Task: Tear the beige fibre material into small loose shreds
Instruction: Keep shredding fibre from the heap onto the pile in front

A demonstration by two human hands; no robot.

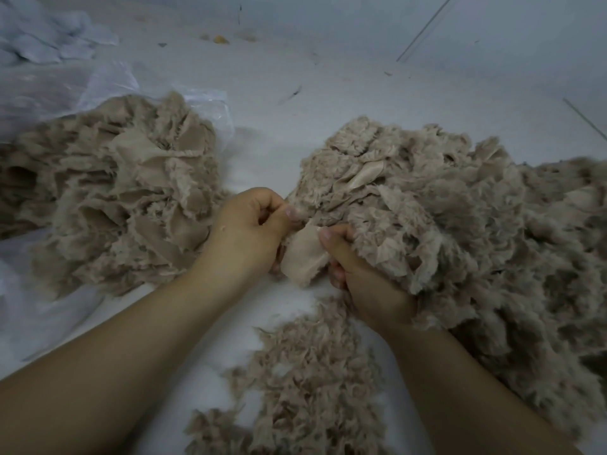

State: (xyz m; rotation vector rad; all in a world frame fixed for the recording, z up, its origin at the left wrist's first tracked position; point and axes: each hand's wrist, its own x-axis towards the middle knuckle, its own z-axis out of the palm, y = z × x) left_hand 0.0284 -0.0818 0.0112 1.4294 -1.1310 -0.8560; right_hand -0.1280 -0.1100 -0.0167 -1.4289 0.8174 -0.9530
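A flat piece of beige fibre material (303,257) is held between both hands at the centre of the view. My left hand (249,231) grips its upper left edge with curled fingers and thumb. My right hand (361,284) pinches its right edge, thumb on top, and is partly buried in the fluffy heap. A large heap of beige fibre (476,231) lies to the right. Another heap with bigger flat sheets (124,192) lies to the left. Small loose shreds (305,382) lie in front, between my forearms.
The work surface (328,77) is pale grey-white with a few scattered scraps at the back. Clear plastic sheeting (108,80) lies behind and under the left heap. A crumpled white bundle (42,37) sits at the far left corner.
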